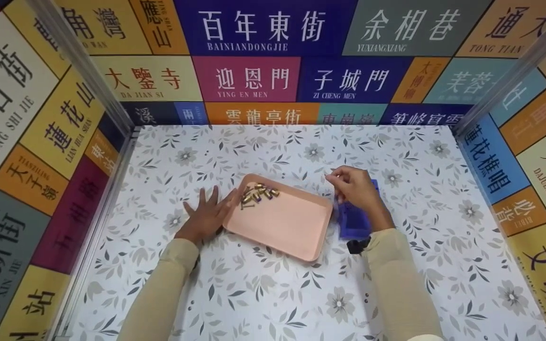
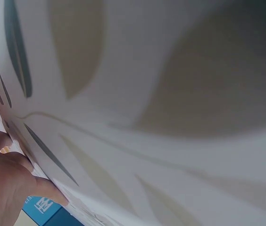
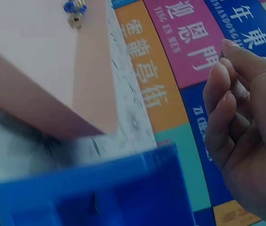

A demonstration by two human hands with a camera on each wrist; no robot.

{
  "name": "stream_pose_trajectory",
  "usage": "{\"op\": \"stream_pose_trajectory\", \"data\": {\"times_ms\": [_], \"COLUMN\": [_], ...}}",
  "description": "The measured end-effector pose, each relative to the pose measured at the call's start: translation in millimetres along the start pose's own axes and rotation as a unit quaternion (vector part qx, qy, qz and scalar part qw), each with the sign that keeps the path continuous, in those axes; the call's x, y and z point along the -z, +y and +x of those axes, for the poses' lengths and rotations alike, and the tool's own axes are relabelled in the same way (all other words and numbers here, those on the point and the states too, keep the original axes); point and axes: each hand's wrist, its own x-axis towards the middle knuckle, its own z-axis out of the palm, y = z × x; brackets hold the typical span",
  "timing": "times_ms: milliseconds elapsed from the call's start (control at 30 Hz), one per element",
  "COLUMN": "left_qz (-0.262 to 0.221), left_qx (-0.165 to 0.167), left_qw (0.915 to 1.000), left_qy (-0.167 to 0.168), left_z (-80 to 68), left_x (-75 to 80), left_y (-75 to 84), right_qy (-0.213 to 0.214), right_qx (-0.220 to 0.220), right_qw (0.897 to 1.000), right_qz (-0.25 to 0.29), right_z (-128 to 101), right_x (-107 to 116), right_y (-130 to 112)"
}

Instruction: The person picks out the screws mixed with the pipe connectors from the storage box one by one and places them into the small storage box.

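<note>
A pink tray (image 1: 287, 220) lies on the patterned tabletop between the two hands. Several small brass fittings with blue collars (image 1: 258, 193) are heaped in its far left corner. My left hand (image 1: 209, 213) spreads its fingers flat on the table and touches the tray's left rim. Over a blue divided box (image 1: 356, 222), right of the tray, hangs my right hand (image 1: 351, 187). Its fingers are loosely bent, and nothing shows between them in the right wrist view. The right hand and wrist hide part of the box.
The floral tabletop (image 1: 339, 303) runs back to an upright wall of coloured sign panels (image 1: 247, 78). Similar panels (image 1: 64, 113) stand at the left and right sides. A black device (image 1: 358, 246) sits at the right cuff.
</note>
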Motion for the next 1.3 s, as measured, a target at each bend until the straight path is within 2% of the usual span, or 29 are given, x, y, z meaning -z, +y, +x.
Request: {"op": "stream_pose_trajectory", "data": {"times_ms": [300, 567, 867, 1300], "left_qz": [0.001, 0.002, 0.011, 0.01], "left_qx": [-0.01, -0.011, -0.002, 0.008], "left_qw": [0.9999, 0.9999, 0.9999, 0.9999], "left_qy": [0.001, -0.003, -0.006, -0.007], "left_z": [-0.4, -0.4, -0.6, 1.5], "left_x": [1.3, 0.6, 0.9, -0.2], "left_y": [0.0, 0.1, 2.7, 2.0], "right_qy": [0.042, 0.034, 0.048, 0.051], "right_qx": [-0.007, -0.034, -0.043, -0.047], "right_qw": [0.998, 0.996, 0.993, 0.994], "right_qz": [-0.047, -0.068, -0.095, -0.085], "right_z": [-17, -31, -38, -37], "right_x": [37, 55, 59, 56], "right_y": [17, 37, 47, 57]}}
